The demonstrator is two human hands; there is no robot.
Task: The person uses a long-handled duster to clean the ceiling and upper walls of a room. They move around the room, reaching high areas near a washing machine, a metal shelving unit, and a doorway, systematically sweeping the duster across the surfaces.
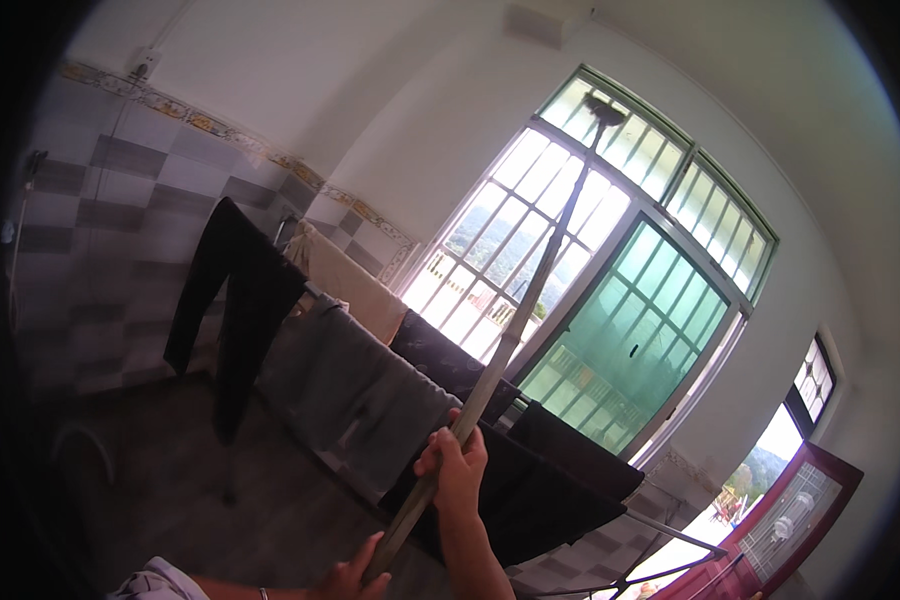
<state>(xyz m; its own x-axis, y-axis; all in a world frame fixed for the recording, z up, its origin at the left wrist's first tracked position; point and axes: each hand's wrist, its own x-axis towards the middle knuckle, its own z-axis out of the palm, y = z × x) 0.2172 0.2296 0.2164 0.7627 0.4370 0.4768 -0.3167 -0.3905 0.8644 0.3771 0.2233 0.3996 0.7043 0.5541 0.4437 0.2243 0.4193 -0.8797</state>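
A long bamboo pole [506, 345] runs slantwise from the bottom of the view up to the window. At its far end a dark bristly brush head [605, 112] overlaps the upper pane; whether it touches the glass I cannot tell. My right hand [456, 463] grips the shaft partway along, fingers wrapped around it. Lower down, my left hand [356, 574] holds the pole near its butt end, partly cut off by the frame. Behind the shaft stands the barred window [510, 225], with a green-tinted sliding pane [630, 337] at its right.
A metal drying rack [675, 531] crosses in front of me, hung with black trousers [232, 292], a grey cloth [352, 382], a beige towel [345, 277] and dark garments [525, 495]. A red door [787, 517] stands ajar at right. A wall socket [145, 63] is upper left.
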